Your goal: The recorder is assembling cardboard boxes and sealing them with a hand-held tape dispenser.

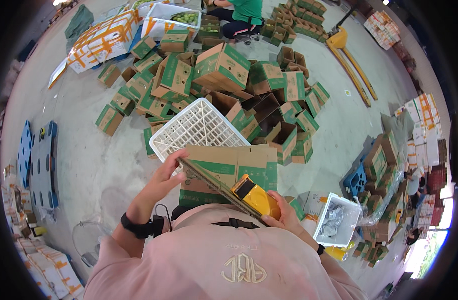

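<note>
A flattened brown and green carton (214,185) is tilted in front of my body, its long edge running from upper left to lower right. My left hand (164,177) grips the upper left corner of that edge between thumb and fingers. My right hand (285,217) holds a yellow tape dispenser (263,200) with a dark front, against the lower right end of the same edge. Part of the right fingers is hidden behind the dispenser. Just beyond the carton lies a white plastic crate (201,125) with a lattice base, tilted on the pile.
Many open brown and green boxes (221,70) are heaped ahead. A white foam box (337,220) holding clear plastic stands at right. Further off are a yellow pallet jack (351,65), blue pallets (41,160) and a crouching person in green (246,17).
</note>
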`<state>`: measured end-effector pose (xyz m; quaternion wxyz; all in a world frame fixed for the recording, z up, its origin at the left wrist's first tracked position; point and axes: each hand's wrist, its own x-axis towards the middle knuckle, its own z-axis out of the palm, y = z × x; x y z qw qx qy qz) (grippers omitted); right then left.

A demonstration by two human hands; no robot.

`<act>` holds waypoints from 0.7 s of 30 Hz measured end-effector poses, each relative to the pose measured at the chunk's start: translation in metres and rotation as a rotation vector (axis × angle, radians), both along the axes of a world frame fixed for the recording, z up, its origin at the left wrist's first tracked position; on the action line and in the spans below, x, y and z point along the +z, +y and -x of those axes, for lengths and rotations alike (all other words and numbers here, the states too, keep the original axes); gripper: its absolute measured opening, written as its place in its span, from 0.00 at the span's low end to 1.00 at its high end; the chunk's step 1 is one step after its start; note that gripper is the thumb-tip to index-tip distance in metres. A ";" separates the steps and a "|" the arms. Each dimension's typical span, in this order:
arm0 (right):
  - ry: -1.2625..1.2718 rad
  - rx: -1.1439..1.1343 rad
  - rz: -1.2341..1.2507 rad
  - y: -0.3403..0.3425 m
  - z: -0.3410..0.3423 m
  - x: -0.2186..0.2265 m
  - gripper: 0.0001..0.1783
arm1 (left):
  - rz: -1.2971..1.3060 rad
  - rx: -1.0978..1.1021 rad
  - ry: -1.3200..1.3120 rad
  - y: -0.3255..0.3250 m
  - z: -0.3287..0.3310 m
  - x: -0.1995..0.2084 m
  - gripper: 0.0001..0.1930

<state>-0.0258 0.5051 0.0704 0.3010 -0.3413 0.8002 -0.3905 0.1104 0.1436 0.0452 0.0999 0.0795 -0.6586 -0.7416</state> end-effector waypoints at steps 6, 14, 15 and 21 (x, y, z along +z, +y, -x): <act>-0.138 -0.066 -0.072 -0.014 0.030 -0.003 0.38 | 0.060 0.156 -0.115 0.016 0.055 -0.026 0.25; 0.607 0.178 -0.338 -0.068 0.072 0.039 0.34 | 0.152 0.169 -0.063 0.003 0.057 -0.030 0.26; 0.613 0.160 -0.309 -0.069 0.082 0.032 0.34 | 0.232 0.170 -0.115 0.002 0.056 -0.018 0.24; 0.612 0.216 -0.161 -0.134 0.115 0.043 0.38 | 0.649 -0.129 0.048 0.005 0.025 0.026 0.16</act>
